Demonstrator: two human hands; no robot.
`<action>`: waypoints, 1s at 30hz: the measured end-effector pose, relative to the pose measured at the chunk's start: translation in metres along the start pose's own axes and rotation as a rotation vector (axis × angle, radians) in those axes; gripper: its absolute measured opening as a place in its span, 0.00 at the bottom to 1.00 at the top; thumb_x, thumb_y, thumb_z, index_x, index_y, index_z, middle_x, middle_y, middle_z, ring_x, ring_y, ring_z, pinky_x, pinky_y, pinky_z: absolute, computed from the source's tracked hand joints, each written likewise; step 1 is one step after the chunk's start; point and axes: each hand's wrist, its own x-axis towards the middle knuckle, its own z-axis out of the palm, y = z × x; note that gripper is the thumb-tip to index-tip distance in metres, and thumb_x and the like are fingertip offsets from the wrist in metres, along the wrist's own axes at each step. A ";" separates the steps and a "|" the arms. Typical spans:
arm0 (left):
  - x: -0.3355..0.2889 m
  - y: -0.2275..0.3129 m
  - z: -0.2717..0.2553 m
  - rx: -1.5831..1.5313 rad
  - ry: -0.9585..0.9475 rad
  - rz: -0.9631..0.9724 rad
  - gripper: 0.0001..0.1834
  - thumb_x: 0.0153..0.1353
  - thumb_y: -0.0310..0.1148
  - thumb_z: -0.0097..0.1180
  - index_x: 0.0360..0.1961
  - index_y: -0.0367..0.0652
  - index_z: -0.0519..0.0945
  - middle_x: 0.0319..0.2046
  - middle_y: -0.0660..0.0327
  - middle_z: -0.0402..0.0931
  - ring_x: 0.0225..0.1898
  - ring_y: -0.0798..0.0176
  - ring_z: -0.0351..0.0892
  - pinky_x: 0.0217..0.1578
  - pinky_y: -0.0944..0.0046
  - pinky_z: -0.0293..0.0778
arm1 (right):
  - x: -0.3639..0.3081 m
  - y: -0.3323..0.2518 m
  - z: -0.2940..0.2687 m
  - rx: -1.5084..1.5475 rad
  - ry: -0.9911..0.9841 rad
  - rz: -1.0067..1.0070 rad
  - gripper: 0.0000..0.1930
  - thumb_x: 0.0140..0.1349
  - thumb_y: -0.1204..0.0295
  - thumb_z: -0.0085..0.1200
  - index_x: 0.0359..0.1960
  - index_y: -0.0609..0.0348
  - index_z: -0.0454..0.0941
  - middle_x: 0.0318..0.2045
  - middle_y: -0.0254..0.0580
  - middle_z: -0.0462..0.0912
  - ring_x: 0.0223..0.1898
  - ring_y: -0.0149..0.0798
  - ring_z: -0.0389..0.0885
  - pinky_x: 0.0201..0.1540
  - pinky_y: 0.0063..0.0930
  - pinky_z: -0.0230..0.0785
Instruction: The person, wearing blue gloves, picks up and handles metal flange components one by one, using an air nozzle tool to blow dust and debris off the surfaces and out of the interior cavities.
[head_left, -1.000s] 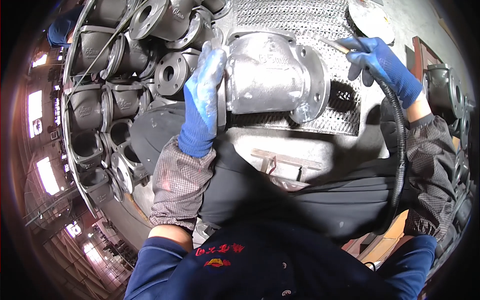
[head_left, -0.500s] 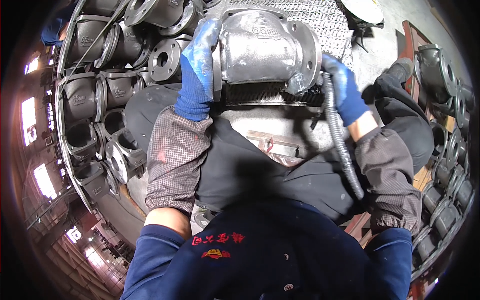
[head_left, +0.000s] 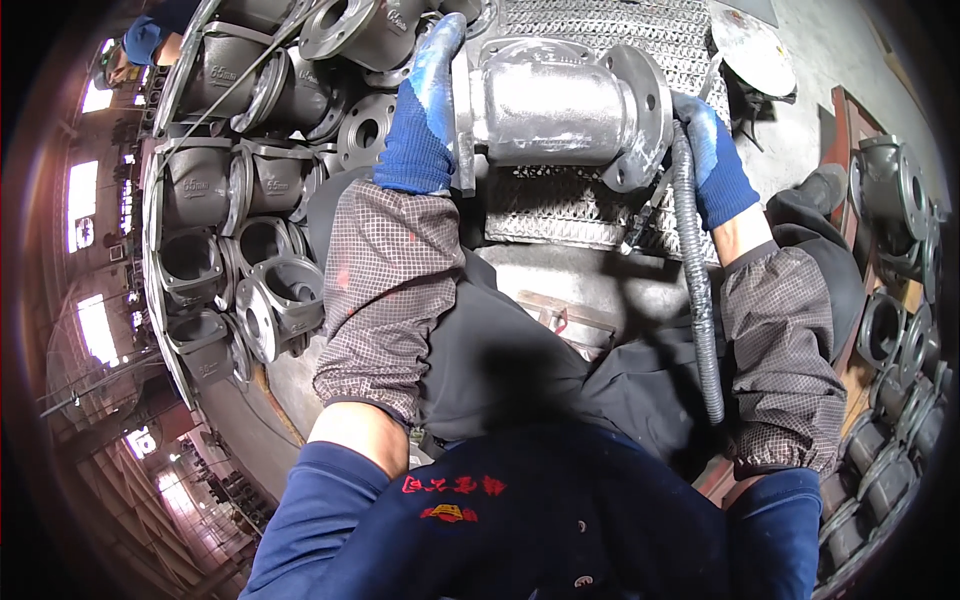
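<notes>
A grey cast-metal valve body with round end flanges lies sideways between my gloved hands, over a metal mesh bench top. My left hand, in a blue glove, grips the left flange from its outer side. Around the right flange closes my right hand, also gloved in blue; its fingertips are partly hidden. A ribbed grey hose runs from beside that hand down along my right forearm. A thin dark tool-like piece shows below the right flange, too unclear to name.
More flanged valve bodies are stacked at the left and right. The mesh bench top spans the space before my knees. A whitish round disc stands at the far right. Another person's arm shows at the upper left.
The valve body has rolled in my hands, so its raised lettering has turned out of sight. More mesh shows beneath it. The whole view has shifted slightly.
</notes>
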 end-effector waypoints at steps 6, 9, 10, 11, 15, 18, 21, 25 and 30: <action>0.020 0.062 0.024 -1.043 0.166 -0.730 0.18 0.66 0.43 0.41 0.42 0.40 0.75 0.36 0.61 0.77 0.40 0.66 0.76 0.44 0.65 0.73 | 0.056 0.006 -0.033 0.163 -0.162 -0.093 0.17 0.60 0.69 0.39 0.42 0.68 0.75 0.35 0.46 0.79 0.32 0.36 0.78 0.39 0.25 0.72; 0.013 0.029 0.018 -0.932 0.214 -0.646 0.20 0.66 0.37 0.44 0.55 0.39 0.70 0.51 0.56 0.71 0.53 0.63 0.71 0.55 0.63 0.66 | 0.060 0.006 -0.024 0.208 -0.169 -0.081 0.17 0.60 0.69 0.38 0.43 0.68 0.75 0.35 0.46 0.79 0.33 0.36 0.78 0.39 0.25 0.71; 0.011 0.030 0.025 -0.825 0.228 -0.600 0.21 0.66 0.34 0.44 0.58 0.39 0.67 0.55 0.54 0.68 0.57 0.61 0.68 0.58 0.63 0.64 | 0.060 0.007 -0.032 0.196 -0.137 -0.084 0.17 0.59 0.69 0.38 0.43 0.68 0.75 0.35 0.46 0.79 0.33 0.36 0.78 0.40 0.24 0.71; 0.002 0.016 0.014 -0.030 -0.015 -0.065 0.21 0.67 0.26 0.39 0.61 0.39 0.63 0.61 0.52 0.62 0.61 0.56 0.64 0.61 0.63 0.60 | 0.059 0.012 -0.026 0.176 -0.125 -0.083 0.17 0.59 0.69 0.38 0.43 0.68 0.75 0.35 0.46 0.79 0.33 0.36 0.78 0.40 0.24 0.71; -0.013 -0.002 0.011 0.196 -0.013 0.192 0.24 0.64 0.26 0.41 0.63 0.37 0.60 0.62 0.49 0.60 0.63 0.53 0.59 0.63 0.59 0.55 | 0.077 0.043 -0.049 -0.136 0.023 -0.129 0.17 0.63 0.67 0.38 0.42 0.67 0.76 0.37 0.43 0.79 0.39 0.33 0.74 0.46 0.26 0.65; -0.026 -0.005 0.014 0.314 0.115 0.198 0.22 0.63 0.23 0.42 0.60 0.39 0.65 0.55 0.47 0.69 0.58 0.49 0.67 0.59 0.59 0.63 | 0.033 0.032 -0.014 -0.059 0.005 -0.065 0.18 0.64 0.67 0.37 0.43 0.69 0.75 0.36 0.43 0.79 0.35 0.31 0.76 0.40 0.24 0.69; -0.030 0.018 0.024 -0.156 0.039 0.152 0.39 0.54 0.53 0.52 0.58 0.31 0.64 0.55 0.42 0.67 0.58 0.42 0.66 0.58 0.52 0.61 | 0.041 0.034 -0.045 -0.394 -0.058 -0.373 0.16 0.64 0.68 0.39 0.44 0.68 0.75 0.37 0.43 0.80 0.34 0.32 0.77 0.39 0.25 0.70; -0.033 0.026 0.030 -0.363 0.131 0.135 0.42 0.53 0.57 0.55 0.55 0.28 0.65 0.52 0.40 0.69 0.56 0.40 0.68 0.57 0.51 0.63 | 0.018 0.022 -0.034 -0.574 0.008 -0.355 0.14 0.62 0.71 0.44 0.45 0.66 0.75 0.34 0.41 0.81 0.32 0.34 0.77 0.39 0.26 0.70; -0.029 0.037 0.029 0.160 0.039 0.199 0.25 0.59 0.35 0.54 0.54 0.30 0.67 0.51 0.43 0.71 0.55 0.44 0.70 0.55 0.55 0.66 | -0.024 -0.012 -0.009 -0.349 0.344 -0.302 0.16 0.57 0.71 0.52 0.43 0.70 0.76 0.25 0.40 0.80 0.20 0.25 0.71 0.23 0.20 0.64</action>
